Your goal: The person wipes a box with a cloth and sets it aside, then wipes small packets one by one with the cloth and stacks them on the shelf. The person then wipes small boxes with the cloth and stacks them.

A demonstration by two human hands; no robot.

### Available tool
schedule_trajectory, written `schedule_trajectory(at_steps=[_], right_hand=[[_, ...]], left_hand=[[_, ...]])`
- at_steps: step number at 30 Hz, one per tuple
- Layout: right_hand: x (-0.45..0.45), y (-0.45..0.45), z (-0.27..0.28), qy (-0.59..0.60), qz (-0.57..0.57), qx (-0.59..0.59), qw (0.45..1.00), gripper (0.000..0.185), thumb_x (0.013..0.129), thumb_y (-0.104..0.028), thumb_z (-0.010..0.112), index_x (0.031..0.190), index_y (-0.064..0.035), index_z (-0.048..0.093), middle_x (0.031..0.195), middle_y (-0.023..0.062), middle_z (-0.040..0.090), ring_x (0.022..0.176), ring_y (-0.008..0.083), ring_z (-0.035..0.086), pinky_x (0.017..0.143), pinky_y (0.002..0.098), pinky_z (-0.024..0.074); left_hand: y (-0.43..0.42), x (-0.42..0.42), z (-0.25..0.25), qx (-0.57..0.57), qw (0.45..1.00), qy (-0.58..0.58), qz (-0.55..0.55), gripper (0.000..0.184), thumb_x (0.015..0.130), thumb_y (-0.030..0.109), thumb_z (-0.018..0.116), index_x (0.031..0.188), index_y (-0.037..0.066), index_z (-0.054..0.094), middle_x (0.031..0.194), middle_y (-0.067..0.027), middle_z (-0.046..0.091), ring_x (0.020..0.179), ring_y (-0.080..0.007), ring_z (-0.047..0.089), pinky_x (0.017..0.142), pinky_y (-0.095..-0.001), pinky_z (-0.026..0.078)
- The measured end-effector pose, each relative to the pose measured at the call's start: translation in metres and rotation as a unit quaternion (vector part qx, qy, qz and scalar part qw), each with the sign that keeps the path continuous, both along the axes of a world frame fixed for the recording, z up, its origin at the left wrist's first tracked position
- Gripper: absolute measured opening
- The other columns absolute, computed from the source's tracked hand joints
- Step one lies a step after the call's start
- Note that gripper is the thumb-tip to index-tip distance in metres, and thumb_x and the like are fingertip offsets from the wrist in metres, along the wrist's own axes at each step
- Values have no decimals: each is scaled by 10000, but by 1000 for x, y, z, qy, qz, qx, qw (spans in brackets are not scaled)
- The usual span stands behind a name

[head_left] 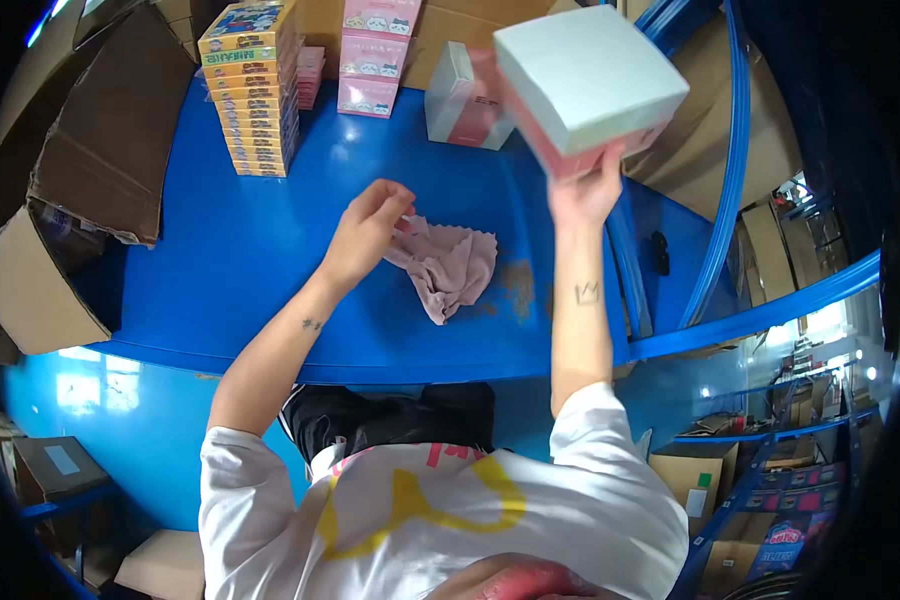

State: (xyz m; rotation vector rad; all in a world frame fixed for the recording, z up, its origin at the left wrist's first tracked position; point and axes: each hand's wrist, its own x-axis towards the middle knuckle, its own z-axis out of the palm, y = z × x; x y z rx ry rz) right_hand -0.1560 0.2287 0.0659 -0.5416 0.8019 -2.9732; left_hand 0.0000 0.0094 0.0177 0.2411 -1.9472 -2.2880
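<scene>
Our right hand (587,195) grips the white-and-pink box (590,80) low, above the blue table (220,260); likely stiff, light cardboard, best held by opposite sides. Our left hand (375,218) curls by the soft cloth (452,262), grip unclear.

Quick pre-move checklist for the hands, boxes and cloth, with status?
1. Right hand has the white-topped box: ok, held up above the blue table.
2. Full grip on it: cannot tell, the box hides part of the hand.
3. Left hand free of the cloth: cannot tell, fingers are at its edge, contact unclear.
4. Cloth spread flat: not ok, crumpled.
5. Yellow box stack upright: ok.
6. Gap between the held box and the standing box: cannot tell, they overlap in this view.
</scene>
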Motion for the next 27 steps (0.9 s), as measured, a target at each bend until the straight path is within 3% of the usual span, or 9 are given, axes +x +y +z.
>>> schedule_trajectory(at_steps=[3,6,8,9,13,23,27], right_hand=[[-60,0,25,152,-100,111,977,449,932,-130,628,1345,-52,470,1226,114,601,1092,231,610,938,366,500],[-99,-17,37,193,-172,207,944,474,887,-59,672,1320,-11,486,1195,143,621,999,208,644,861,323,535],[-130,-22,23,287,-259,432,815,487,852,-108,724,1278,9,519,1158,143,640,978,198,641,838,286,524],[-134,-23,15,285,-259,431,816,487,852,-108,724,1278,9,519,1158,143,640,978,198,641,838,286,524],[-151,-39,-1,131,-122,356,917,464,821,-142,762,1215,8,569,1095,141,667,921,199,649,792,264,520],[-122,-61,11,193,-242,488,816,399,862,-207,742,1162,16,603,1000,129,688,850,196,650,782,263,518],[-122,-62,6,159,-258,455,837,402,842,-197,756,1152,10,605,992,134,696,830,207,657,749,278,522]], left_hand=[[3,-1,-7,-40,999,13,-1,304,977,276,489,1079,16,610,962,-108,639,805,-208,633,694,-306,503],[3,1,-4,-85,996,19,9,275,976,267,515,1054,21,611,931,-93,640,806,-189,624,708,-291,484],[3,3,-3,-132,991,23,11,249,976,258,541,1030,25,613,901,-78,641,806,-170,614,722,-276,465],[4,4,-4,-135,991,22,10,249,976,258,541,1030,25,613,901,-78,641,806,-170,614,722,-276,465],[1,2,-3,-194,980,43,30,252,922,221,533,986,-2,634,894,-132,656,768,-228,630,672,-314,508],[4,1,-3,-243,968,53,16,227,915,196,537,952,-7,634,890,-135,658,733,-231,611,660,-310,505],[3,1,2,-241,969,49,26,218,912,189,541,948,-4,634,891,-135,657,730,-230,608,660,-309,504]])
